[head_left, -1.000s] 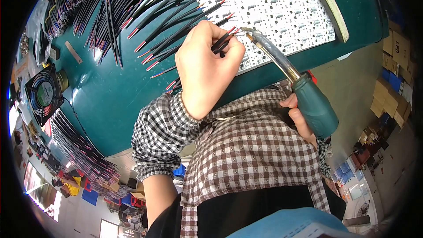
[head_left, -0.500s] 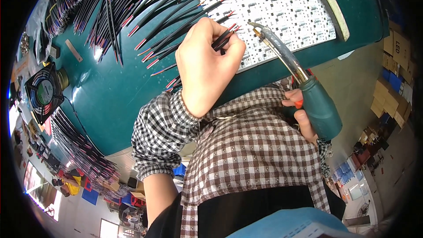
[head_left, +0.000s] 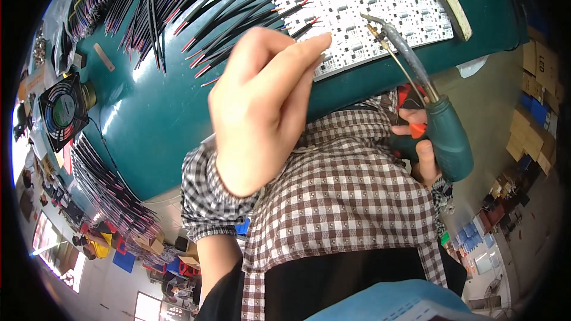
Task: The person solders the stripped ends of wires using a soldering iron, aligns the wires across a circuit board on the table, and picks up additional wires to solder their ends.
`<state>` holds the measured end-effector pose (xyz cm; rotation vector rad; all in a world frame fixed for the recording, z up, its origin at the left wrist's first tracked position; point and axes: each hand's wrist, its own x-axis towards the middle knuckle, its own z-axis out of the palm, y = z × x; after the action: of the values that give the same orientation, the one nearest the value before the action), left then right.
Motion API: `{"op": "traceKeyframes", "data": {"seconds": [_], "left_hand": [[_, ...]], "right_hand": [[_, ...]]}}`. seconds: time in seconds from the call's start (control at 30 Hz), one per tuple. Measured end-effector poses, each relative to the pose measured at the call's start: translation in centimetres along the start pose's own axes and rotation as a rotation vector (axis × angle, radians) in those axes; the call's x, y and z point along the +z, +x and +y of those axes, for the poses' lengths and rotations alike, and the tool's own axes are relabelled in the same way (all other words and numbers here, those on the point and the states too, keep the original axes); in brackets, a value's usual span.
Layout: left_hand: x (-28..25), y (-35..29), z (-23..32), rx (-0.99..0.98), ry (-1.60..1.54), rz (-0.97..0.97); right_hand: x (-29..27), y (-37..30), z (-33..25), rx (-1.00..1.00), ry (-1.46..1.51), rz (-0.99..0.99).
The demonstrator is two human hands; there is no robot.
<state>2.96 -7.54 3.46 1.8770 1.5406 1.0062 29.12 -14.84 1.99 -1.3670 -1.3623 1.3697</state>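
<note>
Right hand (head_left: 424, 160): holds soldering gun (head_left: 449, 142) | axis slanted, tip up-left | left hand (head_left: 256, 107): can't tell

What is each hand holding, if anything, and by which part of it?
The right hand holds the soldering iron by its green handle. Whether the left hand holds anything cannot be told.
</note>
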Motion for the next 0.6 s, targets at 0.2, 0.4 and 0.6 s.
{"op": "traceKeyframes", "data": {"seconds": [0.2, 0.4, 0.6], "left_hand": [[2.8, -0.2, -2.6, -0.211, -0.137, -0.008], [3.0, -0.2, -2.5, -0.232, -0.108, -0.032], [2.9, -0.3, -2.5, -0.189, -0.081, -0.007]], "right_hand": [[0.0, -0.7, 0.2, 0.014, 0.021, -0.062], [-0.1, -1.3, 1.0, 0.066, 0.219, -0.015], [-0.1, -1.5, 1.3, 0.055, 0.206, -0.038]]}}
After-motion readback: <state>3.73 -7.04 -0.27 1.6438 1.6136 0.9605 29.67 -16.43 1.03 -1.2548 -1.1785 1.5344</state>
